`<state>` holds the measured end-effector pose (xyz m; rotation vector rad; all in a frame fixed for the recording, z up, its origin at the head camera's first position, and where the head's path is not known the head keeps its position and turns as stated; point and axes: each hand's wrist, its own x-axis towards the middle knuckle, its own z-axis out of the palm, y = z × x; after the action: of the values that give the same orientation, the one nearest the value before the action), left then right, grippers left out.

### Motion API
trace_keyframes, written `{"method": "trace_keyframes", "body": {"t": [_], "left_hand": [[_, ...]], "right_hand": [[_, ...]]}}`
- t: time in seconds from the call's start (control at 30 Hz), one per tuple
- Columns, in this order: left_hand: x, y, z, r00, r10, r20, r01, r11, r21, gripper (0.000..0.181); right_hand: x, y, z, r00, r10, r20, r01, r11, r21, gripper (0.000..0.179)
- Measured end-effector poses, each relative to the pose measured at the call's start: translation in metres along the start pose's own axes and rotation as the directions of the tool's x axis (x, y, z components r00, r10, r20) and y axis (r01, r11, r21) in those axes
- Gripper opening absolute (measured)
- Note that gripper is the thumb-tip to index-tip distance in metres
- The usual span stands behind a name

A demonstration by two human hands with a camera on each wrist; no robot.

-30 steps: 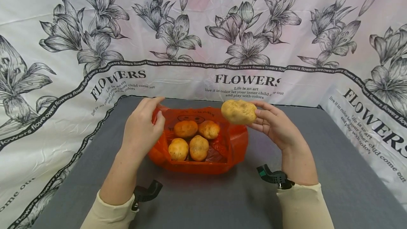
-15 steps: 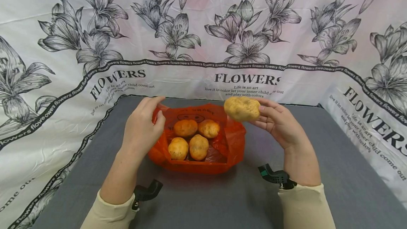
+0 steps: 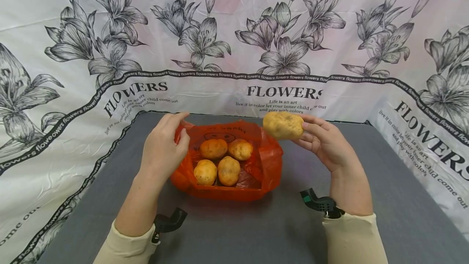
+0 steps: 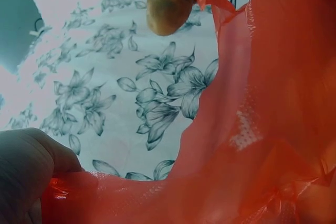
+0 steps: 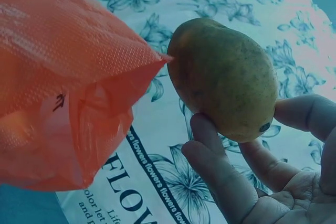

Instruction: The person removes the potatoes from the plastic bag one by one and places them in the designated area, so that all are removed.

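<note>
With the fingertips of the right hand (image 3: 324,144), pinching one end of a loose potato (image 3: 283,125), held up just beside the right side of an open red plastic bag (image 3: 225,193). With the left hand (image 3: 163,150), gripping the bag's left rim, a bit of film showing between bent forefinger and thumb.

Only from the head view: four more potatoes (image 3: 229,170) inside the bag, two behind two. From the left wrist, mostly just a big sheet of plastic, plus the loose potato up top against a white flowered cloth (image 4: 152,93). Only from the right wrist: a dark spot (image 5: 264,127) at the potato's pinched end, and a scrap of black print (image 5: 59,101) on the bag.

Pose-wise, angled in from the bottom with both forearms (image 3: 144,199) over a grey tabletop (image 3: 256,231). Back of the left hand uppermost, palm of the right visible from its own wrist.

Hard to call: contact or gap between the bag's pointed corner and the potato, overlapping in the right wrist view. Mostly hidden: the other left fingers. Cut off: the cream sleeves (image 3: 353,235), at the bottom edge.
</note>
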<state>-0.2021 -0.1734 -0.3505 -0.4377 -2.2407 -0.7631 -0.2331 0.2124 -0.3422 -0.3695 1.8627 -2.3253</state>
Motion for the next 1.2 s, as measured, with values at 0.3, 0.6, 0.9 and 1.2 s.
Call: {"method": "trace_keyframes", "body": {"t": [0.3,0.6,0.9,1.2], "left_hand": [[0.000,-0.001,0.000,1.000,0.003,-0.003,-0.003,1.000,0.001,0.035],[0.001,0.000,0.000,1.000,0.002,-0.001,-0.002,1.000,0.002,0.035],[0.001,-0.001,0.001,1.000,0.011,-0.008,-0.011,1.000,0.002,0.035],[0.000,-0.002,0.000,1.000,0.007,-0.004,-0.007,1.000,0.006,0.035]], "right_hand": [[-0.001,0.000,-0.011,1.000,-0.008,-0.023,0.008,1.000,0.020,0.028],[-0.003,0.000,-0.022,0.998,-0.035,-0.044,0.039,0.995,0.092,0.020],[-0.004,0.000,-0.029,0.996,-0.042,-0.077,0.049,0.995,0.090,0.019],[-0.003,0.001,-0.034,0.993,-0.034,-0.115,0.046,0.994,0.103,0.018]]}}
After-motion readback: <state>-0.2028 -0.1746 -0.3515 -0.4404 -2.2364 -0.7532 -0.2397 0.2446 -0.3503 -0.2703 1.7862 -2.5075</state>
